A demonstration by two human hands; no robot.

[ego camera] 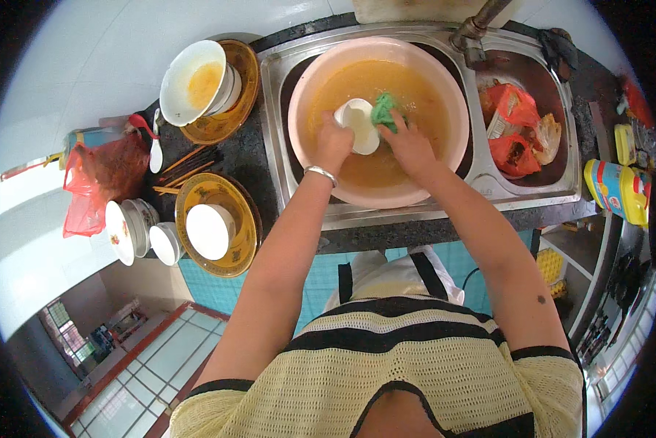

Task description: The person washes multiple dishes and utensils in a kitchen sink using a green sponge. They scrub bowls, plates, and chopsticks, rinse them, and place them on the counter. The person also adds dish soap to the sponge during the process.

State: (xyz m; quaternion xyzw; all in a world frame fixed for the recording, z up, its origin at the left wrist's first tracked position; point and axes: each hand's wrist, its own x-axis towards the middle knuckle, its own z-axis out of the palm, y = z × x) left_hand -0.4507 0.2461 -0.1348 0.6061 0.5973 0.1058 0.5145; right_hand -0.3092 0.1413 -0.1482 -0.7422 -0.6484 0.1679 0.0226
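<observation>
A large pale pink plastic basin (pixel 459 128) of cloudy orange-brown water sits in the left bowl of the steel sink. Over the water, my left hand (pixel 333 143) grips the near left rim of a small white bowl (pixel 362 127), which is tilted with its inside facing up. My right hand (pixel 410 143) holds a green scrubbing cloth or pad (pixel 383 112) in its fingers, close beside the bowl's right rim. A bangle (pixel 321 174) circles my left wrist.
Left of the sink stand amber glass plates (pixel 246 90) under stacked white bowls (pixel 175 82), chopsticks (pixel 183 175), more bowls (pixel 123 232) and a red plastic bag (pixel 84 202). Red bags (pixel 517 107) lie in the right sink bowl, near the faucet (pixel 474 52). A yellow detergent bottle (pixel 615 189) stands right.
</observation>
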